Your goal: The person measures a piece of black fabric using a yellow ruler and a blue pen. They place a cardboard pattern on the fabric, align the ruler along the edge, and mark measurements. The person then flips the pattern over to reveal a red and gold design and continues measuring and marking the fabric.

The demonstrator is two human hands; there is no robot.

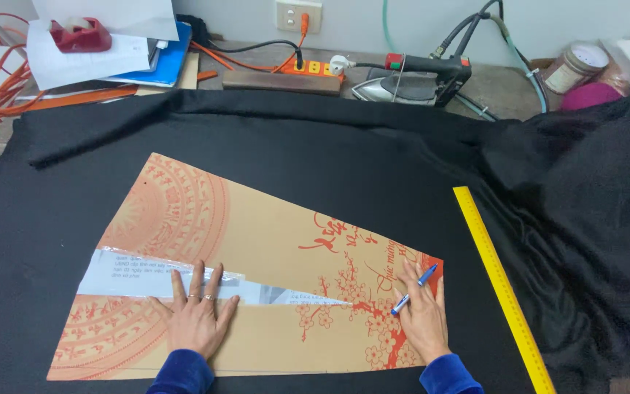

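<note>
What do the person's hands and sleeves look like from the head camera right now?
Both forearms wear deep blue, velvety sleeves ending at the wrist. The left hand is bare apart from thin rings on two fingers. The right hand is bare, with no ring, glove or watch visible.

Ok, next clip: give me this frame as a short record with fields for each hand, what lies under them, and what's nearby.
left hand: flat, fingers spread, pressing on the pattern piece
right hand: flat on the pattern's right end, blue pen held between the fingers
pattern piece: tan card with orange print, taped wedge across it, lying on the black fabric
ruler: yellow, on the fabric to the right, apart from the pattern
back of table: iron, power strip, papers
</note>
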